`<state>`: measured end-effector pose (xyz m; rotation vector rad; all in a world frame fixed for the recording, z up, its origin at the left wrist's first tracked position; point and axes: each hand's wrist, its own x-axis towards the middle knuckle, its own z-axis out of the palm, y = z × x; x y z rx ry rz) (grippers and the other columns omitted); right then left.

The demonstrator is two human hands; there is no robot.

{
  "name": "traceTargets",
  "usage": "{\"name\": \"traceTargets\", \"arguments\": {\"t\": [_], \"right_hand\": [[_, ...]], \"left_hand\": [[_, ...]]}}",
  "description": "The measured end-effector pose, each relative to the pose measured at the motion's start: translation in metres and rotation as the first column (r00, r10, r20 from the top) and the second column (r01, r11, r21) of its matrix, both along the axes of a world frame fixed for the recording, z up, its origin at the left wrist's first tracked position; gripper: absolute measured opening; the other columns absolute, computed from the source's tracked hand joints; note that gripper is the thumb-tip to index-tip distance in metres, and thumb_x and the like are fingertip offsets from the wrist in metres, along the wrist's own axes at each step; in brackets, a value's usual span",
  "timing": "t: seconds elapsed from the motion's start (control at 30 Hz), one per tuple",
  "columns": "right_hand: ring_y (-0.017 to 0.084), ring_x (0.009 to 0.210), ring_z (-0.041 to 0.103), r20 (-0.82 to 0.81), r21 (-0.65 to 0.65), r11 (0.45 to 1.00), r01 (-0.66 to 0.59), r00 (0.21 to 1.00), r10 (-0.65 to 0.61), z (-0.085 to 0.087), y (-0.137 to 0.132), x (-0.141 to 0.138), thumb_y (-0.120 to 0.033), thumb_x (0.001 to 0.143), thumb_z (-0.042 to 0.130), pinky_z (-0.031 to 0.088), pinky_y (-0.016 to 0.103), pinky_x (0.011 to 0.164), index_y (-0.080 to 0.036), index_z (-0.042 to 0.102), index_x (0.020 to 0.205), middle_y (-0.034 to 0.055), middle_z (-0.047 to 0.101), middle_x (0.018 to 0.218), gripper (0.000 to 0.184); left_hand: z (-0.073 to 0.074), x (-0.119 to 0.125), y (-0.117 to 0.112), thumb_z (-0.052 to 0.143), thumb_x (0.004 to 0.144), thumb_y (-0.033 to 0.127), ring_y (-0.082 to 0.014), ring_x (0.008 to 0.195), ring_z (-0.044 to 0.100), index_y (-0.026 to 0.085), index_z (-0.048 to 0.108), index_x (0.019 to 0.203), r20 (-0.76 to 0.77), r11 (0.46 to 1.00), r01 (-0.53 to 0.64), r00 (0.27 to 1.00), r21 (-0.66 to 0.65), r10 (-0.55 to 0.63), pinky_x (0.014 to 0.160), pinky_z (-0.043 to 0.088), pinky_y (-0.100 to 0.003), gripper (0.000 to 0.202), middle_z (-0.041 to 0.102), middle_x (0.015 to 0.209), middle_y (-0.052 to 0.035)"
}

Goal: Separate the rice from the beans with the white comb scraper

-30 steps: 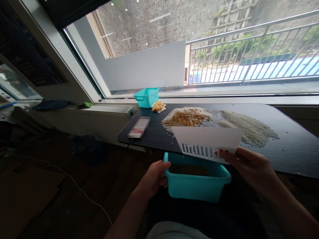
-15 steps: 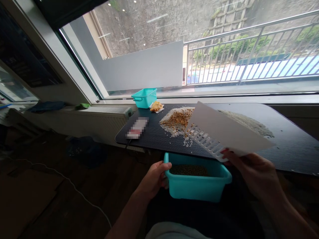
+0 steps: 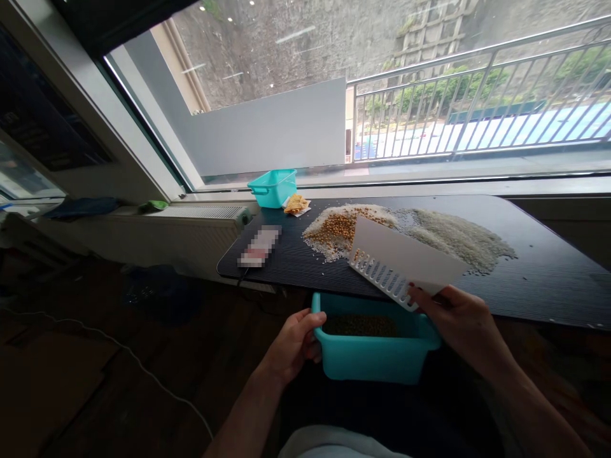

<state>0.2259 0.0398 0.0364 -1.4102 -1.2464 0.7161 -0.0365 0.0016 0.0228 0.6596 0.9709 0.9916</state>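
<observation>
My left hand grips the left rim of a teal plastic bin held below the table's front edge; dark greenish grains lie in its bottom. My right hand holds a white slotted plastic tray by its near corner, tilted over the black table. The tray's far end reaches a pile of yellow-brown beans ringed by white rice. A second, wider spread of white rice lies to the right of it.
A second teal bin and a yellow snack packet sit at the table's far left corner. A blurred flat item lies on the left part. A radiator and window sill run behind; a white cable crosses the floor.
My right hand swung the white tray from above the bin up over the table, then lowered it against the bean pile. My left hand kept its hold on the bin.
</observation>
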Motion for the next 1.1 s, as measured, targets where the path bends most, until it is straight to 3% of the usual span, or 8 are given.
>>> {"name": "traceTargets", "arguments": {"t": [0.1, 0.3, 0.47, 0.7, 0.9, 1.1], "right_hand": [[0.025, 0.066, 0.075, 0.085, 0.029, 0.993, 0.115, 0.990, -0.117, -0.004, 0.007, 0.024, -0.050, 0.069, 0.076, 0.061, 0.035, 0.061, -0.025, 0.081, 0.084, 0.0009, 0.079, 0.070, 0.030], [0.027, 0.066, 0.074, 0.230, 0.030, 0.988, 0.151, 0.961, -0.154, 0.001, 0.029, 0.054, -0.052, 0.068, 0.074, 0.057, 0.036, 0.060, -0.025, 0.078, 0.079, 0.0017, 0.076, 0.065, 0.030], [0.025, 0.060, 0.071, 0.145, 0.044, 0.995, 0.088, 0.985, -0.094, 0.013, 0.045, 0.043, -0.054, 0.064, 0.073, 0.057, 0.036, 0.059, -0.024, 0.075, 0.072, 0.0014, 0.072, 0.058, 0.031], [0.024, 0.061, 0.071, 0.167, 0.006, 0.999, -0.052, 0.985, 0.050, 0.022, 0.057, 0.027, -0.056, 0.059, 0.075, 0.054, 0.033, 0.059, -0.024, 0.076, 0.067, 0.0029, 0.073, 0.060, 0.034], [0.027, 0.070, 0.072, 0.142, -0.085, 0.988, -0.127, 0.980, 0.138, 0.026, 0.042, 0.031, -0.055, 0.059, 0.077, 0.056, 0.037, 0.068, -0.018, 0.082, 0.079, 0.0086, 0.079, 0.075, 0.041], [0.028, 0.070, 0.071, 0.114, -0.084, 0.992, -0.090, 0.989, 0.099, 0.030, 0.032, 0.033, -0.058, 0.057, 0.078, 0.055, 0.040, 0.070, -0.019, 0.082, 0.078, 0.0085, 0.078, 0.073, 0.045]], "left_hand": [[0.001, 0.001, 0.000, 0.086, 0.060, 0.051, -0.0048, 0.037, 0.033, 0.021, 0.043, 0.058, -0.007, 1.000, 0.001, 1.000, 0.002, -0.001, 0.038, 0.031, -0.020, 0.053, 0.036, 0.044, 0.0109], [0.000, 0.002, 0.000, 0.086, 0.061, 0.054, -0.0046, 0.036, 0.033, 0.021, 0.043, 0.058, -0.022, 1.000, 0.013, 1.000, 0.022, -0.013, 0.039, 0.031, -0.021, 0.053, 0.035, 0.044, 0.0109], [-0.001, 0.002, 0.001, 0.086, 0.061, 0.053, -0.0042, 0.036, 0.032, 0.021, 0.043, 0.059, -0.014, 1.000, 0.012, 1.000, 0.016, -0.012, 0.038, 0.031, -0.020, 0.054, 0.035, 0.044, 0.0115], [0.001, 0.003, 0.000, 0.088, 0.058, 0.053, -0.0041, 0.035, 0.032, 0.021, 0.043, 0.057, -0.014, 1.000, -0.002, 1.000, -0.008, 0.002, 0.037, 0.032, -0.020, 0.055, 0.035, 0.042, 0.0116], [0.002, 0.005, 0.001, 0.090, 0.055, 0.053, -0.0043, 0.035, 0.033, 0.021, 0.043, 0.057, -0.021, 1.000, -0.012, 1.000, -0.024, 0.011, 0.037, 0.032, -0.020, 0.057, 0.036, 0.042, 0.0116], [0.001, 0.005, 0.002, 0.089, 0.056, 0.054, -0.0040, 0.034, 0.032, 0.021, 0.044, 0.057, -0.016, 1.000, 0.005, 1.000, -0.017, -0.005, 0.036, 0.031, -0.020, 0.057, 0.037, 0.042, 0.0115]]}}
